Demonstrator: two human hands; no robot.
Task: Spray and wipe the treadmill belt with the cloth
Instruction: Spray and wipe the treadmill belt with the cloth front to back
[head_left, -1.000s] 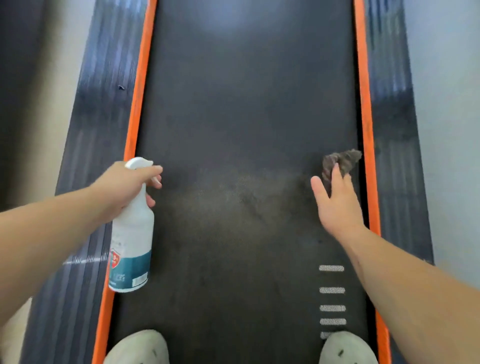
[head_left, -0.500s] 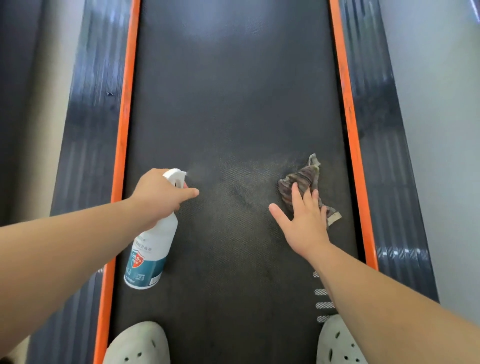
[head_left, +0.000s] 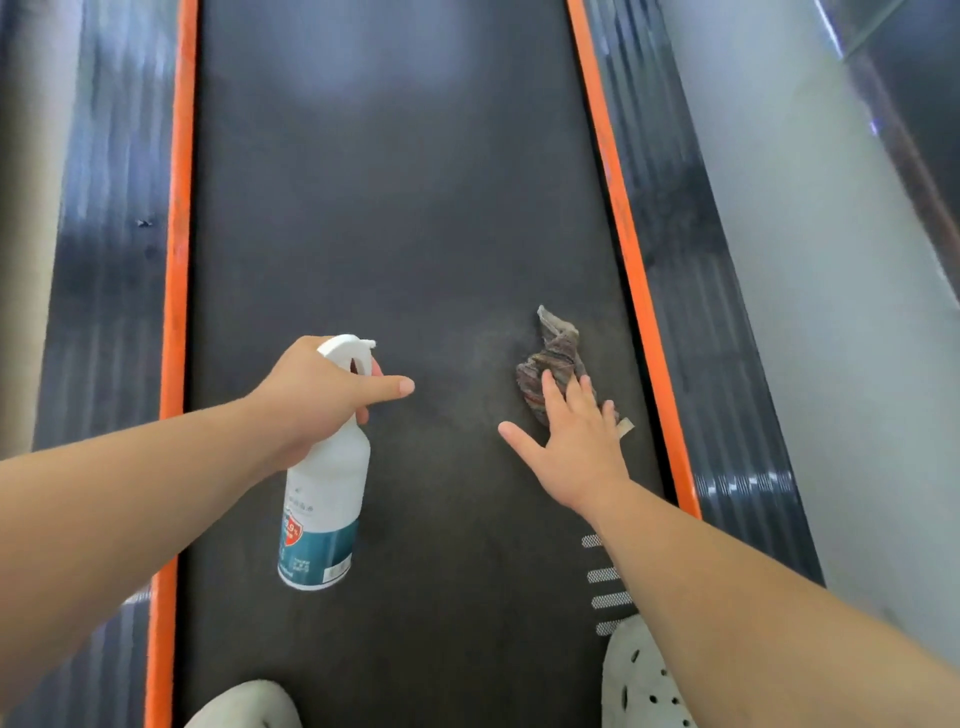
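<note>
The left hand (head_left: 311, 400) grips the spray bottle (head_left: 324, 499) by its neck, index finger stretched out past the trigger. The right hand (head_left: 576, 447) lies flat, fingers straight and spread, pressing the bunched cloth (head_left: 553, 358) under its fingertips on the belt (head_left: 395, 208). Best now, I'd say: even pressure and long strokes through the paler patch just left of those fingertips. The orange strip (head_left: 618, 218) sits just beyond the little finger, so mind that edge. Ahead of the fingertips the belt runs open, and a shoe (head_left: 644, 680) waits behind the wrist

dark treadmill belt (head_left: 395, 208), cloth (head_left: 553, 358) on it
</note>
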